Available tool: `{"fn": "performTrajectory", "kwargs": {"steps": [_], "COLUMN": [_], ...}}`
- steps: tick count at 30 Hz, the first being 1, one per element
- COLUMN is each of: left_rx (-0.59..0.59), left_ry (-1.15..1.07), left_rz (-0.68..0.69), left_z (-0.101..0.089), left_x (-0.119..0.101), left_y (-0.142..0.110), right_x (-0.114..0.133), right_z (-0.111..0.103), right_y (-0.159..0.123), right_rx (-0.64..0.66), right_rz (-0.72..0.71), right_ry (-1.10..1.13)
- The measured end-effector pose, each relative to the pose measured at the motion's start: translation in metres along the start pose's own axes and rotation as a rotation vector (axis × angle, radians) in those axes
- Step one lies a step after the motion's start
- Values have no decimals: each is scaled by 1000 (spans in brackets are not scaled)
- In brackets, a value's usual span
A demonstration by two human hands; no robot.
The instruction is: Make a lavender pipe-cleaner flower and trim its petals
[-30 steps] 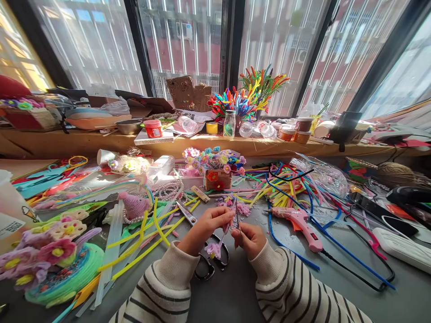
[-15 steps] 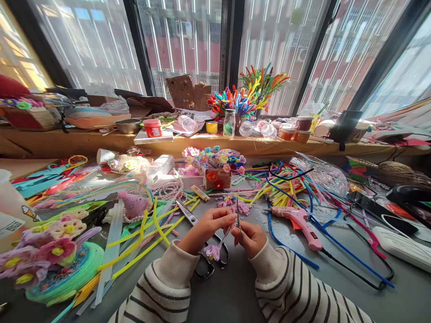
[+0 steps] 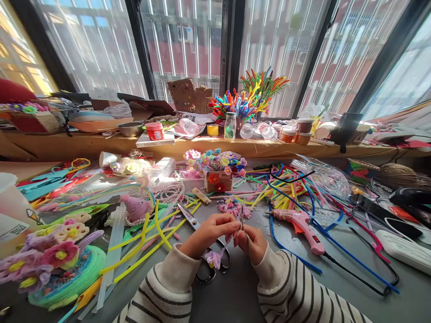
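My left hand (image 3: pixel 215 231) is closed in a pinch on the stem of a pink-lilac fuzzy flower (image 3: pixel 213 259), whose head hangs below the fingers. Against it, my right hand (image 3: pixel 252 242) grips a thin pointed metal tool (image 3: pixel 242 215) with two tips up, tweezers or small scissors; I cannot tell which. The fingers of both hands nearly meet, and they hide where tool and stem come together. Under the left hand and flower lie large black-handled scissors (image 3: pixel 189 216), blades toward the back left. Beyond the tool is a pile of pink fuzzy pieces (image 3: pixel 232 207).
A pink glue gun (image 3: pixel 299 222) with a black cord lies to the right, beside blue pipe cleaners (image 3: pixel 292 253). Yellow pipe cleaners (image 3: pixel 134 264) and clear glue sticks (image 3: pixel 112 260) lie left, near a green flower-topped piece (image 3: pixel 79 273). A flower basket (image 3: pixel 218 181) stands behind.
The view has shifted slightly. Both hands stay close together with the flower and the metal tool; the tool's two tips now show a little more apart.
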State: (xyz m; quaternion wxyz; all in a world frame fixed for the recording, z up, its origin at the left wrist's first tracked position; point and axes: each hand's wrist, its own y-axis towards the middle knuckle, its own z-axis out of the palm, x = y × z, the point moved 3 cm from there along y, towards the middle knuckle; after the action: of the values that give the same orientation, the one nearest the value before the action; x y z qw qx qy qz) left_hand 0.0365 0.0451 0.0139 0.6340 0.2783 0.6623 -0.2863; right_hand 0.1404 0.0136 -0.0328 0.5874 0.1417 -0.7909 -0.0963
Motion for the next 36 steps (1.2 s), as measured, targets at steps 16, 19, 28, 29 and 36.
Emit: {"fn": "performTrajectory", "kwargs": {"steps": [16, 19, 28, 29, 36], "left_rx": [-42, -28, -60, -63, -44], "left_ry": [-38, -30, -20, -21, -21], "left_rz": [28, 18, 5, 2, 5], "left_z": [-2, -1, -3, -3, -1], "left_x": [1, 0, 2, 2, 1], "left_y": [1, 0, 1, 1, 1], "right_x": [-5, -6, 0, 1, 3], "right_z": [-1, 0, -8, -8, -5], "right_y": [1, 1, 0, 0, 0], "right_rx": [-40, -30, -140, -144, -66], "right_rz": [16, 10, 66, 68, 15], "right_ry": [4, -1, -173, -177, -12]}}
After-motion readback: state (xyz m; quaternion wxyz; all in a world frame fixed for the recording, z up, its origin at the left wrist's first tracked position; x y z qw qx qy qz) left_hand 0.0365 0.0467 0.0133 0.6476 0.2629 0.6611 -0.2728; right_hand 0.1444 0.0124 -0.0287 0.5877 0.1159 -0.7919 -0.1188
